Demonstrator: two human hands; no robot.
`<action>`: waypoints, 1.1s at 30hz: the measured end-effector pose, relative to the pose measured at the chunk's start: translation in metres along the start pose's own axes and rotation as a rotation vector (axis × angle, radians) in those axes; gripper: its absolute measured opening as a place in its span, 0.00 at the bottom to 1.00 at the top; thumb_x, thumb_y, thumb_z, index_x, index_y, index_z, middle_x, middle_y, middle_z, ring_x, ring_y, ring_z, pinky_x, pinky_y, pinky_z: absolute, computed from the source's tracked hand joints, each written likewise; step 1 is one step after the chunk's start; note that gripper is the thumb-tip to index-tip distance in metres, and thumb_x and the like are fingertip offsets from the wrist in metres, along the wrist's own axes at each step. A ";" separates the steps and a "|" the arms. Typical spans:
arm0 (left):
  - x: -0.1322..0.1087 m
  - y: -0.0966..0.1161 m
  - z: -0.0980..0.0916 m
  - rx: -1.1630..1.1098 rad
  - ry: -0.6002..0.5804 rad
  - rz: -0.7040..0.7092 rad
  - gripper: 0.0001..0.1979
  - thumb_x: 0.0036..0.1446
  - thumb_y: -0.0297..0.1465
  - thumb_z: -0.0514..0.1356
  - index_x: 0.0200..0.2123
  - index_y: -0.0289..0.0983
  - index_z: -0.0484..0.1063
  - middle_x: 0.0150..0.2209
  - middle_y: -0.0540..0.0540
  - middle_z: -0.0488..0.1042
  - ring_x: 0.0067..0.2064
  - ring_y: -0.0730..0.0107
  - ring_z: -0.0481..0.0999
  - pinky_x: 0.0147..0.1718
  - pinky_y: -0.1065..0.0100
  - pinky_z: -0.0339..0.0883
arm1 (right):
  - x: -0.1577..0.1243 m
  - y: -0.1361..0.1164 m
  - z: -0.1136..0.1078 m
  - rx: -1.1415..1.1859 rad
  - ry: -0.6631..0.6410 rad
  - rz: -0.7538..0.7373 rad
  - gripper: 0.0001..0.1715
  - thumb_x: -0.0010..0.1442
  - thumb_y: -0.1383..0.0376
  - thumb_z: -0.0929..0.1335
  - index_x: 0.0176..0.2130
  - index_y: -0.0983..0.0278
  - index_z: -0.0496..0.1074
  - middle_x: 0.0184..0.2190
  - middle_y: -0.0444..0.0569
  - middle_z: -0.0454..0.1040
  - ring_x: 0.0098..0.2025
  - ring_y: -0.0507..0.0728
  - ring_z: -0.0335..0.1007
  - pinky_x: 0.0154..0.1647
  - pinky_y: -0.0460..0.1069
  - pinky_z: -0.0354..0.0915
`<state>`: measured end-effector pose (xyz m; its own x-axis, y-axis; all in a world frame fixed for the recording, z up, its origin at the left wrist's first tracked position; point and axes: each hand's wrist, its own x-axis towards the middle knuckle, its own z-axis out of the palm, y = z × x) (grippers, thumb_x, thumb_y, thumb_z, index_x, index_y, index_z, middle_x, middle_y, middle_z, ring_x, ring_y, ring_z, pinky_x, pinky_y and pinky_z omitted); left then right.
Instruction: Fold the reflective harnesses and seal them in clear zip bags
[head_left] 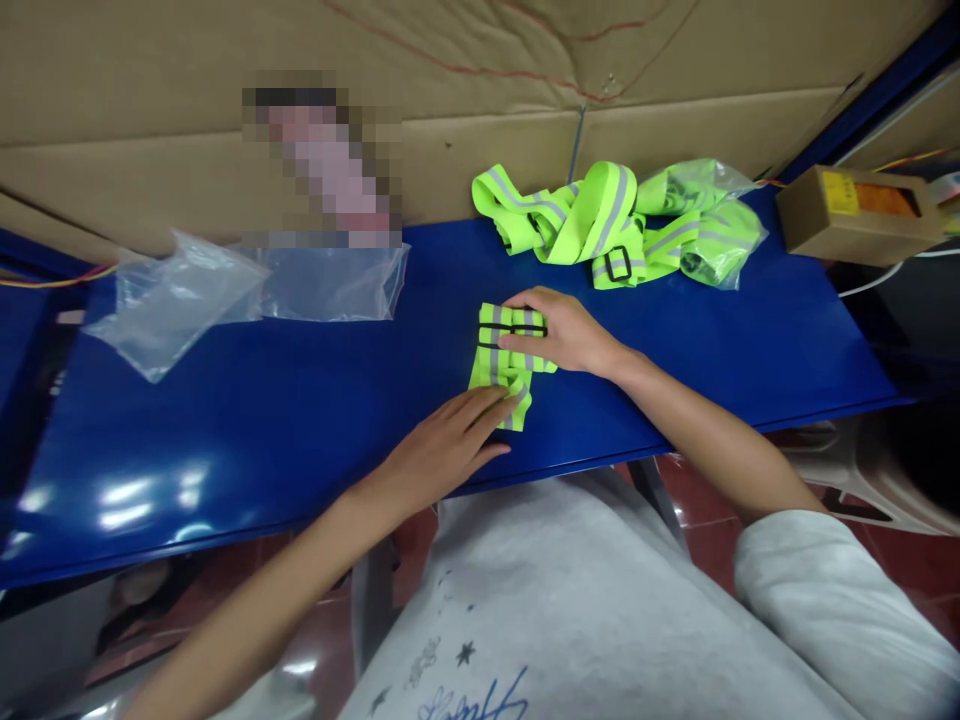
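On the blue tabletop (pixel 315 390) we have two clear bags (pixel 180 305) leftmost. Our left hand (pixel 439 445) lies palm down, its grip loosely open, fingers on the folded strap (pixel 493 370) before us. Our right hand (pixel 566 328) has its grip closed on the strap's far end. Beyond lie loose straps (pixel 611 205), a bagged strap (pixel 724 245), then a box (pixel 806 215).

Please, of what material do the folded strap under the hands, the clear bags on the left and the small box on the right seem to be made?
The folded strap looks like matte woven fabric, as it folds softly, though the weave is too small to confirm. The clear bags seem thin, glossy plastic film: see-through, creased, with highlights. The small box is probably cardboard, brown and dull.
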<state>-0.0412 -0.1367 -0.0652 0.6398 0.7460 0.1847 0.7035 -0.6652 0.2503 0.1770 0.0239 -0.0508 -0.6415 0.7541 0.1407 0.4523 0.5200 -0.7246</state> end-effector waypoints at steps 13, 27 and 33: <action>0.074 -0.030 -0.001 -0.094 0.458 -0.135 0.12 0.70 0.37 0.56 0.51 0.40 0.72 0.56 0.37 0.75 0.59 0.52 0.73 0.58 0.47 0.66 | 0.000 0.008 0.018 0.135 -0.081 -0.156 0.17 0.59 0.61 0.68 0.47 0.65 0.71 0.46 0.54 0.75 0.48 0.61 0.71 0.49 0.53 0.65; 0.077 -0.038 0.018 -0.734 0.590 -0.439 0.23 0.62 0.47 0.65 0.50 0.42 0.60 0.61 0.38 0.66 0.52 0.62 0.78 0.51 0.58 0.74 | -0.007 -0.004 0.015 0.650 -0.114 0.202 0.32 0.70 0.41 0.62 0.48 0.61 0.79 0.50 0.52 0.79 0.55 0.62 0.74 0.57 0.56 0.69; 0.082 -0.024 0.020 -1.068 0.642 -0.572 0.22 0.58 0.42 0.68 0.45 0.43 0.60 0.58 0.44 0.67 0.47 0.68 0.76 0.45 0.66 0.73 | -0.011 -0.009 0.009 0.450 -0.101 0.047 0.26 0.57 0.49 0.76 0.47 0.63 0.75 0.47 0.50 0.78 0.50 0.60 0.74 0.54 0.54 0.67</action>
<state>0.0007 -0.0600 -0.0750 -0.1171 0.9833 0.1392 0.0524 -0.1338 0.9896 0.1742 0.0072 -0.0524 -0.6936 0.7186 0.0504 0.1827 0.2432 -0.9526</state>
